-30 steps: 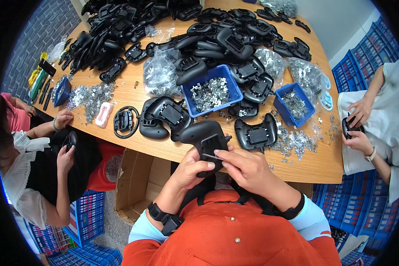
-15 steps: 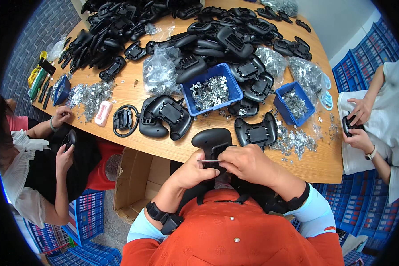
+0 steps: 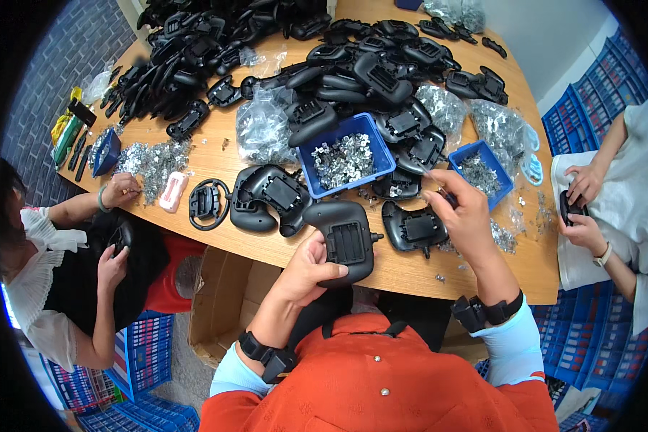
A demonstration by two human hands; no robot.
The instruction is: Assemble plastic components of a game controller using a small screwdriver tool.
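My left hand (image 3: 307,272) is closed round one grip of a black game controller shell (image 3: 347,243), its recessed middle facing up. Between the pinched thumb and fingers of my right hand (image 3: 462,209) is a thin, slender tool (image 3: 430,175), raised to the right of the shell; its exact kind is too small to make out. Just beyond the shell stands a blue bin (image 3: 311,173) with small metal clips (image 3: 343,155) in it. Another black shell (image 3: 415,225) lies on the table under my right hand, and a two-grip shell (image 3: 284,193) rests behind the left one.
A smaller blue bin (image 3: 507,189) and bags of clips (image 3: 261,129) stand on the wooden table (image 3: 255,268). Black shells (image 3: 194,43) are heaped at the back. A co-worker (image 3: 603,209) sits at the right, another (image 3: 57,288) at the left. An open cardboard box (image 3: 207,302) stands below the edge.
My hands have parted: the right one, with the thin tool, has moved up and right, off the shell. My left hand has turned the shell to show its recessed middle.
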